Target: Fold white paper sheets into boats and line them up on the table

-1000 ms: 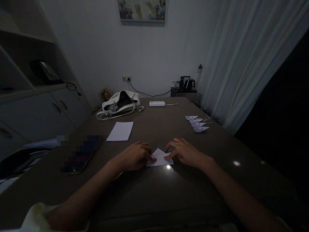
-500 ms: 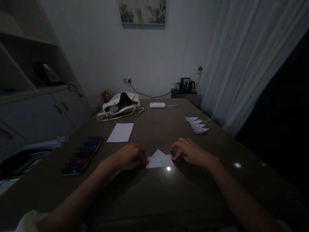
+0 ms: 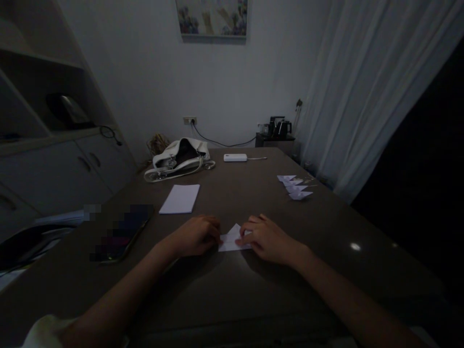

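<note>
A small sheet of white folded paper [image 3: 228, 243] lies flat on the dark table, with a triangular peak pointing away from me and a straight strip along the near side. My left hand [image 3: 198, 236] pinches its left edge, fingers curled in. Across the paper's right half reaches my right hand [image 3: 271, 240], its thumb and bent fingers closed on the fold and hiding the right end. Beyond it, to the right, several folded paper boats [image 3: 300, 195] stand in a slanting row.
A stack of white paper [image 3: 180, 198] lies left of centre, near a phone [image 3: 126, 237]. Farther back are a white handbag [image 3: 181, 157] and a white power bank [image 3: 235, 157] with a short cable. The brown table [image 3: 232, 299] extends around them; a sheer curtain [image 3: 337, 96] hangs at right.
Both hands slid from the paper's middle out to its ends, uncovering the strip. My right hand has since moved left over the right half, while my left stays at the left edge.
</note>
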{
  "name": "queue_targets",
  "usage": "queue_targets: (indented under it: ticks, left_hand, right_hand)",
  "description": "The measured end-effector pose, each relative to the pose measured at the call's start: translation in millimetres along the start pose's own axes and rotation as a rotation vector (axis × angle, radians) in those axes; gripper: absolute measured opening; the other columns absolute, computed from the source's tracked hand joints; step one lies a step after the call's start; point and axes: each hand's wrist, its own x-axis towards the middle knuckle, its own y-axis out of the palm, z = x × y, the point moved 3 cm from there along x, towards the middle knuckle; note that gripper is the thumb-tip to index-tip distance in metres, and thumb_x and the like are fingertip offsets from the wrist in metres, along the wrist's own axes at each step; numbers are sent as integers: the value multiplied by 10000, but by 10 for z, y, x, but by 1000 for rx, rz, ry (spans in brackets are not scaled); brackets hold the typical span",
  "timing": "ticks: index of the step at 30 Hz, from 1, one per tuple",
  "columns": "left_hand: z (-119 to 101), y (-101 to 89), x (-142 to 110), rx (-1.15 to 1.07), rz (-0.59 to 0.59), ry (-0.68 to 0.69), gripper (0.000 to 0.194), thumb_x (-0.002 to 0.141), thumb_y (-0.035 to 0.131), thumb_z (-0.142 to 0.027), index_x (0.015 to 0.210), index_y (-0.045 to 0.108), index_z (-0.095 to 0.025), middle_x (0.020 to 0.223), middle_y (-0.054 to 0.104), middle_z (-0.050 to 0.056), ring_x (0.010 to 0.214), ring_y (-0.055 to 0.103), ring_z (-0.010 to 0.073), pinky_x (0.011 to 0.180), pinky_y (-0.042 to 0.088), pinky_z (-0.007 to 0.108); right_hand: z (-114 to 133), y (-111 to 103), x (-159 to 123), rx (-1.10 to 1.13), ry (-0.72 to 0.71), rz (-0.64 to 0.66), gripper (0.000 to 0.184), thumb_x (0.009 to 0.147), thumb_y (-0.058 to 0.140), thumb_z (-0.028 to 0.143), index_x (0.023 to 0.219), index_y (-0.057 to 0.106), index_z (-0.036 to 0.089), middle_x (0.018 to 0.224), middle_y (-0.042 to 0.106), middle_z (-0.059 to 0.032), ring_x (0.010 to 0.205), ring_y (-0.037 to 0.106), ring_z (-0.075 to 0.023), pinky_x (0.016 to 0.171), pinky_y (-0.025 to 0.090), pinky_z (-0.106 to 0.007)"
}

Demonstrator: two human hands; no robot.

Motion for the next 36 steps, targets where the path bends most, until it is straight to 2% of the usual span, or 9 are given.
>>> queue_targets:
  ticks: [4,9,13,18,22,28,33,36]
  left_hand:
    - [34,4,-14,-28,10,-35,277,735,518,-22,843,704,-197,867,633,40,830,578,161,729,413,231]
    - [48,-6,-18,-52,11,-55,305,727,513,-10,842,715,-209,854,632,34,826,581,160,724,419,228]
    - [52,-8,-18,-62,14,-62,312,717,517,-5,843,714,-211,852,632,31,829,580,162,726,420,231]
    - [26,1,-13,-55,18,-79,299,709,508,-10,833,705,-198,855,622,30,824,579,159,727,423,229]
    - [-5,4,-7,-41,5,-83,253,714,508,-30,811,685,-181,908,618,37,861,575,167,756,427,234]
    - [4,14,-7,-66,8,-98,268,710,494,-23,825,674,-186,910,590,24,847,565,153,760,422,224]
    - [-37,0,9,-51,-32,-61,196,721,512,-45,802,638,-172,935,560,29,858,548,152,748,415,216]
    - [-46,9,31,-47,-89,-66,92,795,536,-156,843,613,-168,939,550,43,852,543,162,732,418,227]
  right_hand:
    - [-199,-68,-80,37,164,-27,382,779,519,23,890,729,323,935,615,-25,892,512,-181,798,320,-326]
    - [-444,-113,-185,83,297,-26,401,724,517,-39,789,748,283,896,614,-32,873,523,-178,744,339,-287]
    - [-467,-128,-199,74,245,-14,383,721,529,-20,781,747,288,894,625,-27,874,530,-182,755,338,-301]
    - [-350,-166,-171,60,181,-29,381,708,517,-28,773,739,274,902,639,-19,901,531,-184,787,332,-319]
    - [-281,-184,-169,68,190,-39,357,693,513,-40,742,727,241,883,653,-22,892,534,-178,808,332,-322]
    - [-345,-150,-173,87,185,-56,329,704,512,-23,754,720,227,859,654,-29,862,537,-178,776,364,-308]
    - [-323,-159,-119,96,121,-178,244,753,543,31,877,682,189,878,646,-35,865,540,-169,807,388,-303]
    - [-250,-124,-85,133,61,-188,168,814,570,124,945,655,184,917,651,-39,886,552,-168,822,396,-305]
